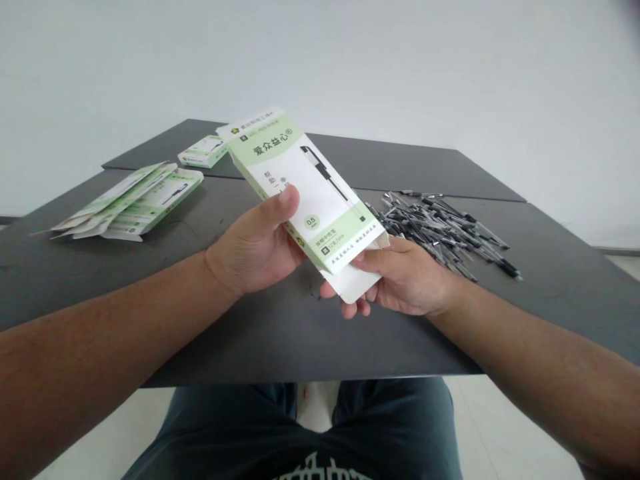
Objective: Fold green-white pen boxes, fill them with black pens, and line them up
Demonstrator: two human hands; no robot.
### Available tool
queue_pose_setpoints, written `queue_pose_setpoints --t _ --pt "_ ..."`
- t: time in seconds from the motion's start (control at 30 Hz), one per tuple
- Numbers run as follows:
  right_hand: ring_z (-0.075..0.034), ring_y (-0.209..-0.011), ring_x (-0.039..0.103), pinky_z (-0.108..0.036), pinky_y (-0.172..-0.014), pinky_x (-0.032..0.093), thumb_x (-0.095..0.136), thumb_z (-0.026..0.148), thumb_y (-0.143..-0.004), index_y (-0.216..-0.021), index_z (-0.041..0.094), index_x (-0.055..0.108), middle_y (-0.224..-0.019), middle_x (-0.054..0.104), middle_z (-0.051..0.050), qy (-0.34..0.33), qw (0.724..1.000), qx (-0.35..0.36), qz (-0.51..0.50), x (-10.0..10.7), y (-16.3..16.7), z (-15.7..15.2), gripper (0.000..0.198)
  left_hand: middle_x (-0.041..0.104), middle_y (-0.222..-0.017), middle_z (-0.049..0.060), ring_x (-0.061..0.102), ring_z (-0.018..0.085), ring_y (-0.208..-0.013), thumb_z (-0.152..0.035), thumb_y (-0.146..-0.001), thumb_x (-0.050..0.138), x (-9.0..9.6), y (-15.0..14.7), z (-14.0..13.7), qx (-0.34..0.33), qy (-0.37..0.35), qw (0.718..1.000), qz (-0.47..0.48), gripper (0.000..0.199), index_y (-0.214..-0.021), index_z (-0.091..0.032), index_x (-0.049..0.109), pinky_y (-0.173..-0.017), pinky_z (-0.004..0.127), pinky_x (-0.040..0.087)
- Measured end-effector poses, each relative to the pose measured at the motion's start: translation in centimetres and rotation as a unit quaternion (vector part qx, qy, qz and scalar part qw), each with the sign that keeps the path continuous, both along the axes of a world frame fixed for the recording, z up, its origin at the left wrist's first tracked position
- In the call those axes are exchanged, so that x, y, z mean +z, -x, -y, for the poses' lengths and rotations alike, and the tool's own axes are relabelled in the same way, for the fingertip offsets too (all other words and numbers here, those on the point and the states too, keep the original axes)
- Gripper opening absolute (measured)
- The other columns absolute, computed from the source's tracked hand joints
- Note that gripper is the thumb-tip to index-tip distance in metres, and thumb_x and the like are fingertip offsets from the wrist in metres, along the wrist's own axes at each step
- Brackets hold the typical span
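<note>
Your right hand (407, 277) pinches the lower end flap (357, 285) of a green-and-white gel-pen carton (310, 200), while your left hand (263, 241) is clamped along the carton's side, thumb on its front. Raised over the dark table (300, 347), that carton slants from 5 o'clock to 11; its inside is hidden. At 2 o'clock, loose black-capped pens (445, 230) lie heaped, partly screened by your right hand. At 10, more pen cartons (163, 200) overlap, flaps out; beyond them, at 11, lies a box-shaped carton (203, 152).

Green-and-white printed box (313, 193), black-and-clear pens (440, 227), dark grey table (250, 340), white wall (350, 67)
</note>
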State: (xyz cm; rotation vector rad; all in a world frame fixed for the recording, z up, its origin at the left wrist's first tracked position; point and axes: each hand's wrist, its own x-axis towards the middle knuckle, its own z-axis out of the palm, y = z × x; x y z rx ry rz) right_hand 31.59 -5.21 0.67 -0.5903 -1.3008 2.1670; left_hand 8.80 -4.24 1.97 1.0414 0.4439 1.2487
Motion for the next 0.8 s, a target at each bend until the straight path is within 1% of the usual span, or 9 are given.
queue_pose_setpoints --t 0.07,0.13,0.2,0.3,0.4,0.47,0.57,0.7,0.8 --pt "-0.022 -0.074 0.089 -0.022 -0.056 0.066 0.093 0.042 -0.099 -0.124 0.013 0.078 -0.101 0.094 -0.013 0.05 0.998 0.038 -0.016 -0.2 0.0 -0.1 0.041 0.082 -0.147 0.012 0.072 0.054 -0.146 -0.07 -0.083 0.1 -0.1 0.5 0.1 -0.084 -0.024 0.996 -0.011 0.072 -0.141 -0.032 0.078 -0.103 0.065 0.071" --pt "-0.023 -0.075 0.09 -0.021 -0.057 0.067 0.093 0.04 -0.097 -0.122 0.011 0.078 -0.101 0.094 -0.014 0.073 0.995 0.063 -0.02 -0.3 0.0 -0.1 0.04 0.077 -0.16 0.01 0.066 0.053 -0.155 -0.067 -0.086 0.099 0.0 0.9 0.4 -0.131 -0.037 0.99 -0.022 0.074 -0.151 -0.038 0.075 -0.108 0.067 0.069" --pt "-0.023 -0.076 0.091 -0.021 -0.057 0.067 0.093 0.039 -0.097 -0.121 0.011 0.079 -0.1 0.094 -0.014 0.081 0.994 0.072 -0.021 -0.4 0.0 0.0 0.039 0.074 -0.164 0.009 0.064 0.053 -0.158 -0.062 -0.087 0.099 0.1 1.2 0.6 -0.142 -0.04 0.988 -0.035 0.079 -0.158 -0.041 0.071 -0.112 0.069 0.067" --pt "-0.023 -0.077 0.091 -0.022 -0.058 0.068 0.094 0.041 -0.098 -0.12 0.012 0.08 -0.101 0.094 -0.014 0.077 0.995 0.068 -0.018 -0.6 0.1 0.1 0.04 0.077 -0.16 0.011 0.07 0.055 -0.15 -0.058 -0.084 0.1 0.5 1.4 1.0 -0.141 -0.032 0.988 -0.053 0.083 -0.159 -0.037 0.069 -0.11 0.073 0.067" --pt "-0.022 -0.079 0.09 -0.022 -0.06 0.069 0.098 0.042 -0.097 -0.117 0.013 0.081 -0.098 0.092 -0.012 0.028 0.998 0.056 -0.01 -0.8 0.2 0.1 0.039 0.084 -0.142 0.013 0.079 0.052 -0.135 -0.057 -0.081 0.1 0.9 1.1 1.3 -0.102 -0.019 0.994 -0.045 0.072 -0.143 -0.029 0.078 -0.104 0.069 0.071" --pt "-0.019 -0.08 0.089 -0.02 -0.063 0.069 0.099 0.042 -0.097 -0.112 0.014 0.081 -0.096 0.091 -0.009 -0.028 0.998 0.047 -0.001 -0.8 0.2 0.0 0.036 0.087 -0.127 0.013 0.082 0.047 -0.124 -0.054 -0.081 0.099 1.2 0.8 1.5 -0.071 -0.011 0.997 -0.021 0.06 -0.13 -0.024 0.083 -0.099 0.064 0.073" --pt "-0.014 -0.076 0.084 -0.018 -0.062 0.067 0.097 0.048 -0.098 -0.112 0.017 0.079 -0.096 0.088 -0.006 -0.11 0.994 0.015 0.007 -0.6 0.0 -0.2 0.039 0.088 -0.114 0.01 0.083 0.042 -0.108 -0.055 -0.081 0.097 1.4 0.5 1.4 -0.062 0.02 0.998 0.015 0.048 -0.115 -0.023 0.086 -0.09 0.061 0.075" --pt "-0.015 -0.065 0.079 -0.021 -0.052 0.062 0.094 0.063 -0.097 -0.111 0.02 0.073 -0.086 0.082 0.0 -0.159 0.982 -0.102 -0.006 -0.1 -0.4 -0.4 0.05 0.089 -0.107 0.006 0.084 0.037 -0.098 -0.058 -0.08 0.096 1.5 0.6 0.8 -0.046 0.043 0.998 0.029 0.043 -0.104 -0.024 0.087 -0.085 0.054 0.075" --pt "-0.014 -0.062 0.075 -0.022 -0.051 0.06 0.094 0.055 -0.097 -0.103 0.022 0.072 -0.083 0.078 0.002 -0.194 0.967 -0.166 0.019 0.2 -0.6 -0.3 0.04 0.089 -0.104 0.007 0.085 0.037 -0.099 -0.061 -0.08 0.097 1.4 0.9 0.2 -0.013 0.026 0.999 0.019 0.045 -0.103 -0.023 0.087 -0.09 0.051 0.073"
